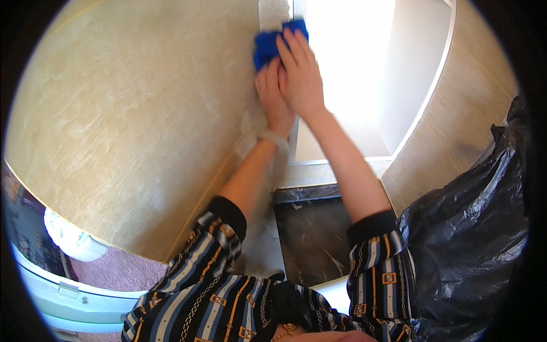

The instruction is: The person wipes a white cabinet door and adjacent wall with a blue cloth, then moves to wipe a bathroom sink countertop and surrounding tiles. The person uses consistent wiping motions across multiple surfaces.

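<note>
Both arms reach up and forward to a blue cloth (267, 46) bunched at the left side of a bright window opening (342, 85). My right hand (301, 79) lies over the cloth, fingers stretched along it and pressing it to the white window frame (299, 9). Just below and to the left, my left hand (274, 96) has its fingertips at the cloth's lower edge, partly covered by the right hand. A pale bangle (273, 140) circles the left wrist. How the left fingers grip the cloth is partly hidden.
A beige tiled wall (141, 111) fills the left, and another tiled wall (461, 98) rises at right. Below the window is a dark marble-look surface (316, 239). Black plastic sheeting (466, 239) drapes at right. At lower left are a white container (81, 243) and a pinkish mat (115, 269).
</note>
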Demonstrator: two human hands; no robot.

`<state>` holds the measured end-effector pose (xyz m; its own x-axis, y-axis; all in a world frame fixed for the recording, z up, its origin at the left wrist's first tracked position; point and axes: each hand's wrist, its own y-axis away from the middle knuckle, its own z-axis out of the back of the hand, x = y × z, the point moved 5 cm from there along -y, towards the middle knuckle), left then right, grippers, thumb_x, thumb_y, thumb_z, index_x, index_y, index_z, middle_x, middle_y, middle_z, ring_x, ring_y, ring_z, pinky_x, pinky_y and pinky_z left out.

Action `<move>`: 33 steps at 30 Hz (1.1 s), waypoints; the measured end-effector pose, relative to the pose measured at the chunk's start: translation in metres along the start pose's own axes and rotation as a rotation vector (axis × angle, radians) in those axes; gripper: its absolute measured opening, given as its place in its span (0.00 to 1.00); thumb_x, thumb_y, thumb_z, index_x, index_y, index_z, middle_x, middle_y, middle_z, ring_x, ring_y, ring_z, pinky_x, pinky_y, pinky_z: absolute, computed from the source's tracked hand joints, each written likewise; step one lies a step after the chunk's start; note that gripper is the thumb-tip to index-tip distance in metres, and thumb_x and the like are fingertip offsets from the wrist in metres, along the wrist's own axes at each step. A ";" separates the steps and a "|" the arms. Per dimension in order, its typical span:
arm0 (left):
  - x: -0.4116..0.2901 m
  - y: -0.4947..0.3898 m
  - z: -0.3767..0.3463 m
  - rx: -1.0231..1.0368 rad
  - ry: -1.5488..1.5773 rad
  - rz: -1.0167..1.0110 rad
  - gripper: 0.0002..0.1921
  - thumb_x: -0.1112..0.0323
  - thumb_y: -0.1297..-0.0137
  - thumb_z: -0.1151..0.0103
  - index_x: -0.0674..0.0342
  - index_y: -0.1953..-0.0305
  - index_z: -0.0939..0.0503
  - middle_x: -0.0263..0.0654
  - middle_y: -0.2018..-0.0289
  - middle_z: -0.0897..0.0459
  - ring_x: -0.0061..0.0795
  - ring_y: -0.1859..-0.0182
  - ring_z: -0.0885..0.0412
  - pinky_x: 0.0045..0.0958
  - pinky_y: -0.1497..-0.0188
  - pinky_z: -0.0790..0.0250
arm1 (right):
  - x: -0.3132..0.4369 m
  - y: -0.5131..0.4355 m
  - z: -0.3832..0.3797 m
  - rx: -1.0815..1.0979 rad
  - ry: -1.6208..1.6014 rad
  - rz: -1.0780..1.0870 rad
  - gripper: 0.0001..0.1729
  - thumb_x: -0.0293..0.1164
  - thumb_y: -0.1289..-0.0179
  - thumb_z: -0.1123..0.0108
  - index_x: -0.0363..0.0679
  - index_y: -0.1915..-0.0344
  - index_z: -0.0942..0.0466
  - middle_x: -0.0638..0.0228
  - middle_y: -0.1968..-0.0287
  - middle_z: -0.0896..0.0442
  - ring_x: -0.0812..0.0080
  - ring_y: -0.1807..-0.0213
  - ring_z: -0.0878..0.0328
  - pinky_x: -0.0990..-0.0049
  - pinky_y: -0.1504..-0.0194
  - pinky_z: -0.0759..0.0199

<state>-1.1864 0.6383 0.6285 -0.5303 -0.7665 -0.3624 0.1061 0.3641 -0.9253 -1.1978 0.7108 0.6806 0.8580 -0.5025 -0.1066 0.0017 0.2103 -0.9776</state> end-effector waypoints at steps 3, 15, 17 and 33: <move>0.044 0.086 0.021 0.063 -0.072 0.040 0.18 0.70 0.33 0.45 0.65 0.43 0.28 0.48 0.49 0.25 0.48 0.45 0.31 0.43 0.39 0.40 | 0.025 0.083 -0.015 0.111 -0.034 -0.095 0.27 0.22 0.42 0.44 0.34 0.40 0.27 0.58 0.32 0.31 0.55 0.28 0.41 0.60 0.31 0.42; -0.014 -0.003 -0.017 -0.034 0.026 -0.135 0.27 0.70 0.43 0.37 0.69 0.43 0.34 0.53 0.48 0.29 0.53 0.44 0.35 0.48 0.40 0.44 | -0.023 -0.010 0.003 0.158 0.077 0.202 0.26 0.19 0.43 0.47 0.31 0.41 0.27 0.52 0.34 0.30 0.54 0.28 0.38 0.64 0.31 0.39; -0.021 -0.050 -0.015 -0.073 0.034 -0.233 0.26 0.68 0.42 0.37 0.68 0.44 0.33 0.51 0.49 0.29 0.53 0.45 0.35 0.48 0.40 0.44 | -0.017 -0.058 0.013 0.197 -0.022 0.116 0.28 0.19 0.43 0.48 0.32 0.40 0.28 0.53 0.34 0.30 0.54 0.29 0.38 0.64 0.31 0.39; 0.068 0.218 0.044 0.481 -0.168 0.205 0.10 0.72 0.43 0.41 0.64 0.60 0.26 0.47 0.63 0.26 0.51 0.57 0.29 0.46 0.51 0.36 | 0.036 0.246 -0.014 0.347 -0.078 -0.283 0.29 0.19 0.46 0.43 0.36 0.40 0.27 0.57 0.34 0.31 0.54 0.30 0.38 0.62 0.34 0.36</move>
<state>-1.1620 0.6418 0.3975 -0.3210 -0.7933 -0.5173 0.5865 0.2623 -0.7663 -1.1742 0.7326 0.4336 0.8350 -0.5188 0.1831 0.4025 0.3491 -0.8463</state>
